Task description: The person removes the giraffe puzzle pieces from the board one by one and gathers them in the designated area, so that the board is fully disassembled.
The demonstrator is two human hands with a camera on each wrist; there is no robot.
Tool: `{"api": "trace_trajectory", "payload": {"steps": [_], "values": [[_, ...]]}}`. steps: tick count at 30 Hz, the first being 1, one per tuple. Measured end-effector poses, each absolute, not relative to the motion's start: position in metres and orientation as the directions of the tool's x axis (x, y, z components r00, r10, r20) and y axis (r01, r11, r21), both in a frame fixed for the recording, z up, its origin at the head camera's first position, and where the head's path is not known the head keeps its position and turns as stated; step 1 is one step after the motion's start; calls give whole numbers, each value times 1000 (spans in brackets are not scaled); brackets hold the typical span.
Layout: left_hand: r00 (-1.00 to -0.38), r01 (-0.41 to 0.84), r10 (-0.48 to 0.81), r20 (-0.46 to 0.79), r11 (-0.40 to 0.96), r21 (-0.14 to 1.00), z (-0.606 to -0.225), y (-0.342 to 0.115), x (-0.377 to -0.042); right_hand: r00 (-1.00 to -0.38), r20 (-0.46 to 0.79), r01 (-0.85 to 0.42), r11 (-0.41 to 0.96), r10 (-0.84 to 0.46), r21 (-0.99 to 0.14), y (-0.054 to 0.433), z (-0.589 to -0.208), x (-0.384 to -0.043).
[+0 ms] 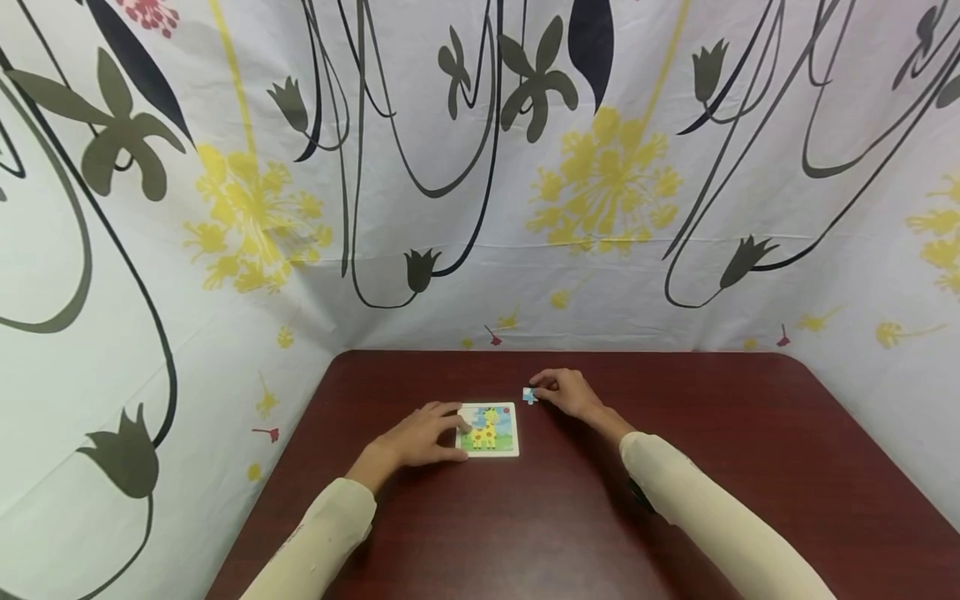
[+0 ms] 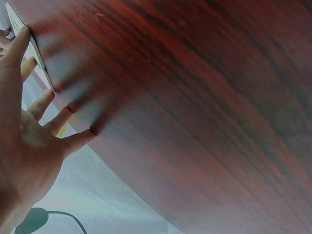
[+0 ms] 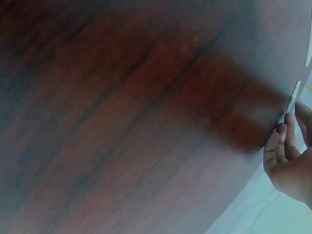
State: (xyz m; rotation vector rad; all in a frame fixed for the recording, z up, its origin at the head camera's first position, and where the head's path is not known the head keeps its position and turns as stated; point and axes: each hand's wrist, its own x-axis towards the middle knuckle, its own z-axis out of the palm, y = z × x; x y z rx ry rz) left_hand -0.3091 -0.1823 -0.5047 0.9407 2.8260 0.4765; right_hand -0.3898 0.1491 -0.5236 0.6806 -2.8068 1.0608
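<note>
A square giraffe jigsaw puzzle (image 1: pixel 492 433) in a pale frame lies on the dark red table. My left hand (image 1: pixel 427 435) rests at its left side, fingers spread, with the thumb at the near left corner and one fingertip over the picture. In the left wrist view that hand (image 2: pixel 34 122) has fairly straight fingers touching the board's edge and the table. Just beyond the puzzle's far right corner, my right hand (image 1: pixel 566 393) pinches a small blue-and-white jigsaw piece (image 1: pixel 529 396) at the tabletop. The right wrist view shows the piece (image 3: pixel 294 95) edge-on at the fingertips.
The wood-grain table (image 1: pixel 480 525) has rounded far corners. A white cloth (image 1: pixel 480 317) printed with flowers and stems hangs behind the table and along both sides.
</note>
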Motion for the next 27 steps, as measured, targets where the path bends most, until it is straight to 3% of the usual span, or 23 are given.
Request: {"api": "trace_trajectory", "payload": {"steps": [27], "values": [[-802,546,595,-46,763,345,-505,-181,-311,-774,208,-575,526,-598,-627,96,-514,-373]]}}
